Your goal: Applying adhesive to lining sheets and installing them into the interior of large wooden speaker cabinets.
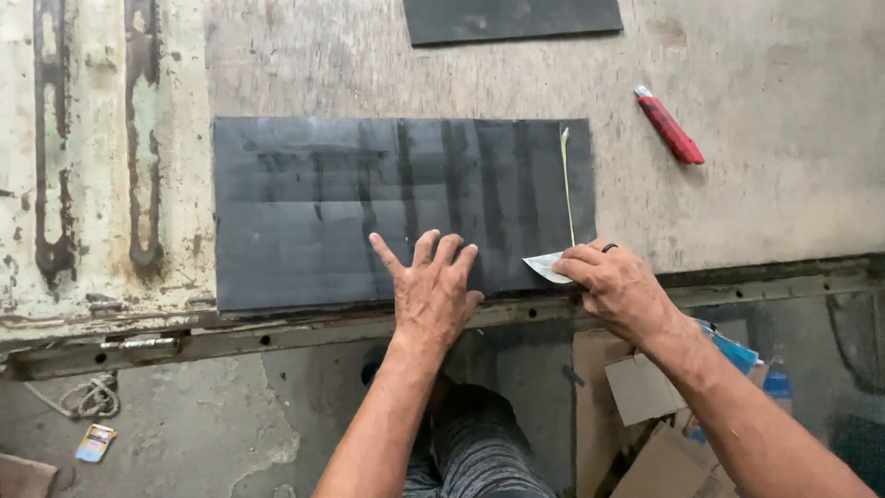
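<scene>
A dark grey rectangular sheet [313, 212] lies flat on a worn, stained worktop [756, 184]. My left hand [431, 290] presses down on its near edge, palm flat and fingers spread. My right hand [613, 281], with a dark ring on one finger, pinches a small pale scrap [546, 266] at the sheet's near right corner. A thin pale strip [567, 184] runs up the sheet from there toward its far edge.
A red utility knife [670, 126] lies on the worktop to the right. Another dark sheet [512, 18] sits at the far edge. Below the table edge are cardboard pieces [641, 387], a rope coil [88, 398] and a small packet [95, 442] on the floor.
</scene>
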